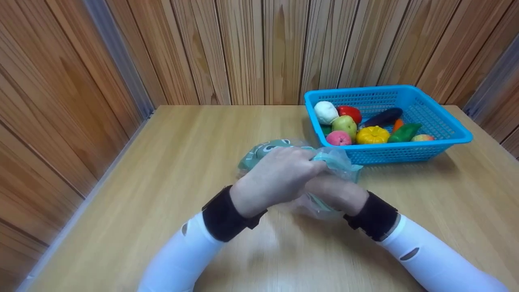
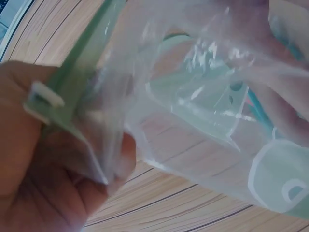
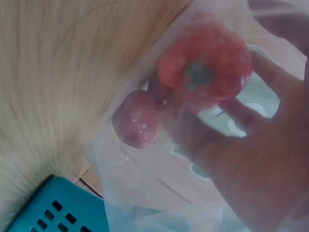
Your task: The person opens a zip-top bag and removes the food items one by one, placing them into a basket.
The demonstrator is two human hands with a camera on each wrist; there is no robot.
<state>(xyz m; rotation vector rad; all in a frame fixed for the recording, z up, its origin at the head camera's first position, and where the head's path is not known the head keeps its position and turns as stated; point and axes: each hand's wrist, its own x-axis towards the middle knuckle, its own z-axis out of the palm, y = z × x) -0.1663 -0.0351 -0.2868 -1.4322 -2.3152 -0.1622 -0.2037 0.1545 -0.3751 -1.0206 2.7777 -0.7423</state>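
My left hand (image 1: 279, 172) pinches the green zip edge of a clear plastic bag (image 2: 193, 125) with green-and-white print, keeping its mouth apart. From the right, my right hand (image 3: 260, 150) reaches into the bag, crossing under the left in the head view. Through the hazy plastic, the right wrist view has a lobed red tomato (image 3: 212, 63) with a green stem patch, and the right fingers close around its lower side; some fingertips are hidden behind it. Beside the tomato, a smaller dark red round piece (image 3: 137, 118) lies against the bag's side.
A blue perforated basket (image 1: 405, 154) stands at the back right, close behind the bag. It holds a yellow pumpkin (image 1: 373, 135), an eggplant (image 1: 383, 117), a green pear (image 1: 344, 123), a pink fruit (image 1: 339, 138) and several others. Wood-panelled walls border the table (image 1: 182, 146).
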